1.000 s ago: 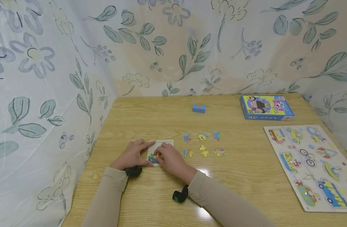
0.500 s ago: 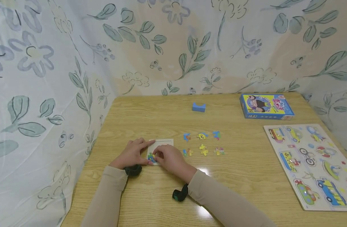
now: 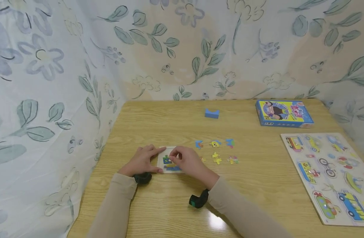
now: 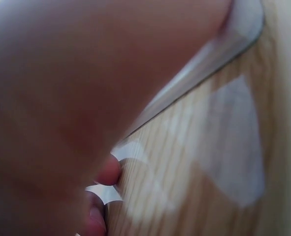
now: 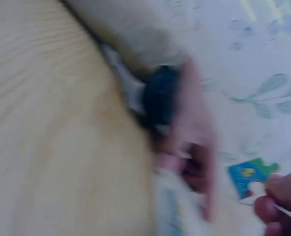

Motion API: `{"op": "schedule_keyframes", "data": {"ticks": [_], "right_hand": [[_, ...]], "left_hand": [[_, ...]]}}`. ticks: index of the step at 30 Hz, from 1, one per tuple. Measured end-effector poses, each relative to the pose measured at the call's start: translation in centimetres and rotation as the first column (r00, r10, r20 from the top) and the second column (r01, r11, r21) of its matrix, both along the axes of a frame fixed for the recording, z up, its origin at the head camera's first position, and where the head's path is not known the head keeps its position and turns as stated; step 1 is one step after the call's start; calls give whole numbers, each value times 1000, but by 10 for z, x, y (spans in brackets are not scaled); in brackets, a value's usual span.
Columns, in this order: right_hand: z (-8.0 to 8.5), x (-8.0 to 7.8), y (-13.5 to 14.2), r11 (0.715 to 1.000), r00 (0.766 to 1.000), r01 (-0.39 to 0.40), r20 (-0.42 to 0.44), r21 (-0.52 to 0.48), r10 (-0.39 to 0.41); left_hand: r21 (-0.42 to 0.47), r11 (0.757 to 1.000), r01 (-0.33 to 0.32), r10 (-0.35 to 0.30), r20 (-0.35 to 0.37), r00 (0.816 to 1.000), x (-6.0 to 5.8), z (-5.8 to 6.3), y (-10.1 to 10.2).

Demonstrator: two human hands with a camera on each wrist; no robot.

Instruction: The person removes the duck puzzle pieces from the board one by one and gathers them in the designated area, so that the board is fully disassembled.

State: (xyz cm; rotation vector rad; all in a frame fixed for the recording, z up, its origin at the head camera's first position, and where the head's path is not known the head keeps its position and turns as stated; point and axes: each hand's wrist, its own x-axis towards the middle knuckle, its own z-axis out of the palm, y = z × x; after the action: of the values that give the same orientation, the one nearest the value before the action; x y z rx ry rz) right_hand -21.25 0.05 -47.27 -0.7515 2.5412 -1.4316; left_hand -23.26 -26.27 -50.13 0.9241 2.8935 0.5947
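Observation:
A small white puzzle tray point(image 3: 160, 160) lies flat on the wooden table, blue-and-yellow puzzle pieces point(image 3: 173, 168) along its near side. My left hand point(image 3: 141, 161) rests at the tray's left end, index finger reaching to the far edge and thumb at the near edge. Between thumb and fingertips, my right hand point(image 3: 186, 161) pinches a blue-and-green puzzle piece point(image 5: 244, 178) over the tray. In the right wrist view that piece is tilted, one corner covered by the fingers. Just right of this hand lie several loose pieces, among them a yellow one point(image 3: 216, 158).
Toward the back stands a blue arch block point(image 3: 212, 114), with a blue-and-yellow box point(image 3: 284, 113) to its right. A large picture puzzle board point(image 3: 327, 178) covers the table's right side. Floral cloth point(image 3: 188, 53) hangs behind and at the left.
The right hand has lifted the blue-and-green piece from the tray's near left corner and moved slightly right and away from me. The left hand stays at the tray. The head view has shifted slightly.

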Motion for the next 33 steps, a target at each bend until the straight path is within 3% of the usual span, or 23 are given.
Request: {"op": "schedule_keyframes", "data": {"ticks": [5,10,14,19,26,33], "right_hand": [[21,11,52,999,1000,23,-23,41,-22],[9,33,86,990,999,44,-11,135,-43],[-7,46,91,973,999,53,-15,225,-51],[-14,55,93,950,995,88,-78,299,-68],[-20,58,93,941,988,35,-152,335,17],[-19,56,97,923,986,92,-165,373,-31]], "left_hand": [[-3,1000,0,0,20,1000,1,1,2],[4,1000,-10,9,43,999,2,3,-3],[12,1000,-14,14,35,999,3,4,-8],[6,1000,-13,13,21,1000,3,3,-9],[10,1000,-14,13,29,999,-1,3,-5],[-5,1000,-3,4,35,999,-3,2,2]]}}
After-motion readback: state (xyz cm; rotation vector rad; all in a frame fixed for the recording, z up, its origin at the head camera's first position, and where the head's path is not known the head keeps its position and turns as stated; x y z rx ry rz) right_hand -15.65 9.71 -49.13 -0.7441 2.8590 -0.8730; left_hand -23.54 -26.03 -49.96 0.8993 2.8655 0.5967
